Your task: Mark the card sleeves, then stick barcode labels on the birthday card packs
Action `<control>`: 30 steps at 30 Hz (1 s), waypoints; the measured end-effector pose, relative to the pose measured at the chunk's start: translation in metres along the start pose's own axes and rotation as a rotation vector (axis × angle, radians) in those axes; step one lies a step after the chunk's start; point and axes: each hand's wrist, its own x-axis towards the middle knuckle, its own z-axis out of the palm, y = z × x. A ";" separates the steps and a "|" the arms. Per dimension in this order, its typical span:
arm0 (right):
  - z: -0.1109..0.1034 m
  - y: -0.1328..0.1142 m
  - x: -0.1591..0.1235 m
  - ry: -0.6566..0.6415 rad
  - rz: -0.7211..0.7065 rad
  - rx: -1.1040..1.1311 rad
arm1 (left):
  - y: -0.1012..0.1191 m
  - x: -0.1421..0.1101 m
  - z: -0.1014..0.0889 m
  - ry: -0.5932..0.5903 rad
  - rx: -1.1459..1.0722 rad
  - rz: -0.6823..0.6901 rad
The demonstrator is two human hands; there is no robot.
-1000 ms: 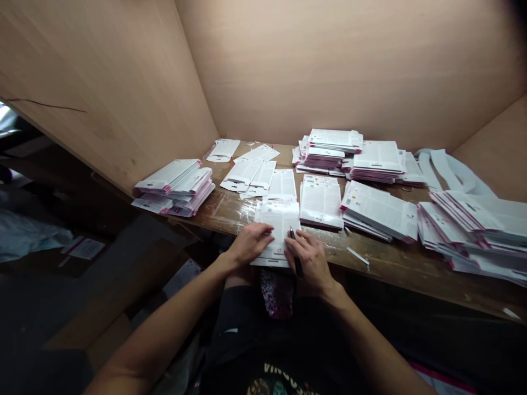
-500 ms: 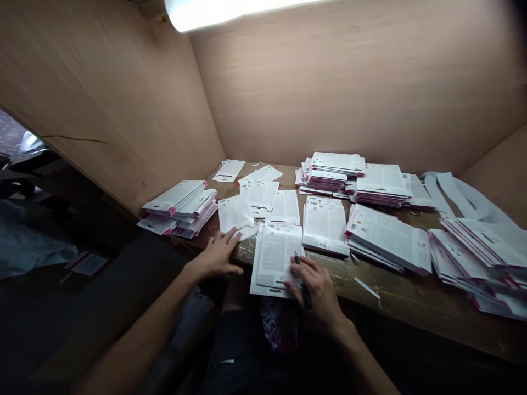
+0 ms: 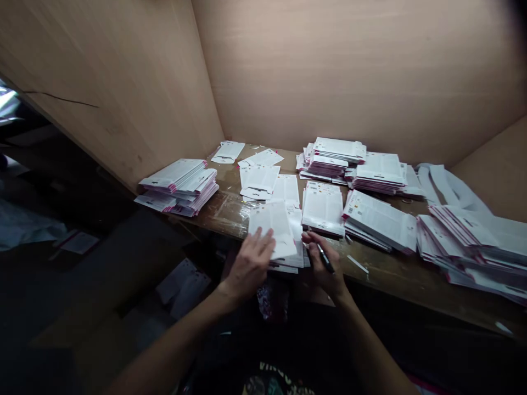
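At lower centre of the frame, the left hand lies with its fingers slightly apart on the upper face of a white packet, which overlaps a loose pile of similar packets; whether the thumb grips from beneath cannot be determined. Right of it, the right hand has its fingers curled and closed on a black pen, fingertips near the pile's right edge. A packet stack stands at centre left on the wooden table.
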 end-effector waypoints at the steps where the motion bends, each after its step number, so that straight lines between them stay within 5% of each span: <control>1: -0.005 -0.001 -0.001 0.029 0.032 0.048 | 0.011 0.002 0.008 -0.108 -0.002 0.033; 4: -0.018 -0.006 -0.002 -0.051 -0.021 0.038 | 0.024 0.006 0.022 -0.250 -0.053 0.052; 10: -0.017 -0.001 -0.002 -0.188 -0.213 -0.098 | 0.008 0.017 0.024 -0.210 -0.155 -0.034; 30: -0.020 0.001 0.006 -0.322 -0.175 -0.039 | -0.013 0.027 0.034 -0.216 -0.266 0.030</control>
